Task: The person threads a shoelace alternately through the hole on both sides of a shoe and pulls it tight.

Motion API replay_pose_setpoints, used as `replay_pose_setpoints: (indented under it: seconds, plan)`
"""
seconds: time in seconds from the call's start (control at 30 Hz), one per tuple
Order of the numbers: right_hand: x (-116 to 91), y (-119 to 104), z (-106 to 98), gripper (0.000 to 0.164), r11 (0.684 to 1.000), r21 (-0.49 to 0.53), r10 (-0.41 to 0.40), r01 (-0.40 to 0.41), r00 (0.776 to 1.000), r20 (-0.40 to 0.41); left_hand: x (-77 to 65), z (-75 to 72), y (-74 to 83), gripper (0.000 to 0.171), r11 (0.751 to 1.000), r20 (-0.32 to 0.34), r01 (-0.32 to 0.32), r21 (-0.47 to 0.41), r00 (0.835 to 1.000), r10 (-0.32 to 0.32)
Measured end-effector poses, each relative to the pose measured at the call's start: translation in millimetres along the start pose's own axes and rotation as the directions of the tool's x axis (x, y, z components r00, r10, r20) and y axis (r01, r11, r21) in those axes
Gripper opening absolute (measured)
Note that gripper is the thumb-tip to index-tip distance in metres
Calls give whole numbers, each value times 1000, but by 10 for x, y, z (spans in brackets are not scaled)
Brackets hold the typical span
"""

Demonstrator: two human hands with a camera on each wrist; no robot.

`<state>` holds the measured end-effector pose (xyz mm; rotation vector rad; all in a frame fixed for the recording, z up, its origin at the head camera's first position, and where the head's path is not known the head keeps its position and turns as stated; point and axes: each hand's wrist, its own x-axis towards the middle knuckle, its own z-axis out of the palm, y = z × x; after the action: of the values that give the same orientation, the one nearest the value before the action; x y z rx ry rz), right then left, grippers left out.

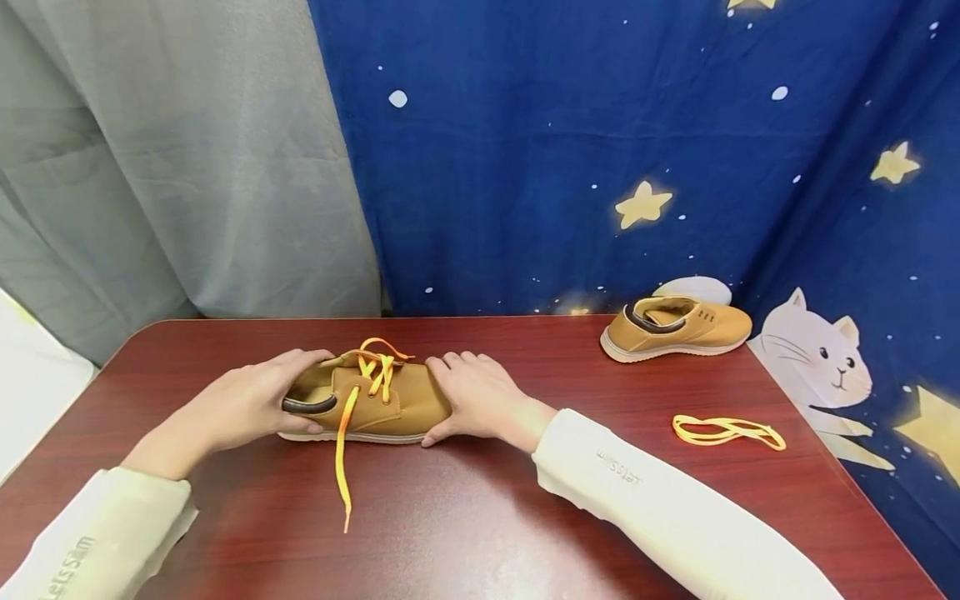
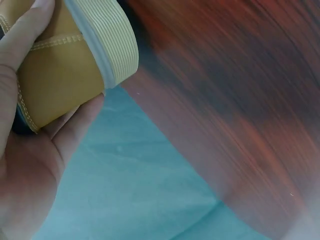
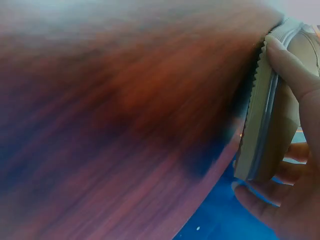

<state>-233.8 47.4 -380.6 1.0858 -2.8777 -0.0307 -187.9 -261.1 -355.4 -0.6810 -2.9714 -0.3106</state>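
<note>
A shoe (image 1: 378,407) lies lengthwise left to right on a table (image 1: 465,517), directly between two equally near hands, the left hand (image 1: 243,400) grasping its heel, the right hand (image 1: 480,396) gripping its toe.

The laced shoe (image 1: 417,390) is tan with pale double stitching (image 2: 57,42), a near-black collar (image 1: 310,405) and a cream sole (image 2: 116,45); its threaded shoelace (image 1: 341,467) is yellow-orange; the far shoe (image 1: 652,340) is tan; the looped shoelace (image 1: 729,430) yellow; the tabletop (image 1: 487,500) red-brown woodgrain; one curtain (image 1: 225,167) grey, the other curtain (image 1: 510,125) blue with yellow stars (image 1: 642,205) and white dots (image 1: 398,99).
</note>
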Motion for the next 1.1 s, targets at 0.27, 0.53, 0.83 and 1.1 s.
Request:
replay_pose_setpoints:
  seconds: [0.27, 0.53, 0.83, 1.1]
  plan:
    - [243, -157, -19, 105, 999, -47, -10, 12, 999, 50, -11, -102, -281, 87, 999, 50, 37, 7, 998, -37]
    - [355, -212, -33, 107, 1000, -17, 5, -4, 995, 99, -20, -121, -350, 91, 994, 100, 104, 29, 989, -106]
    - [163, 15, -129, 102, 998, 61, -20, 14, 995, 102, 100, -262, -158, 110, 991, 152, 61, 117, 985, -79]
    - [-285, 682, -304, 76, 992, 111, -54, 59, 997, -48, 222, -421, 298, 84, 984, 44, -112, 140, 993, 107]
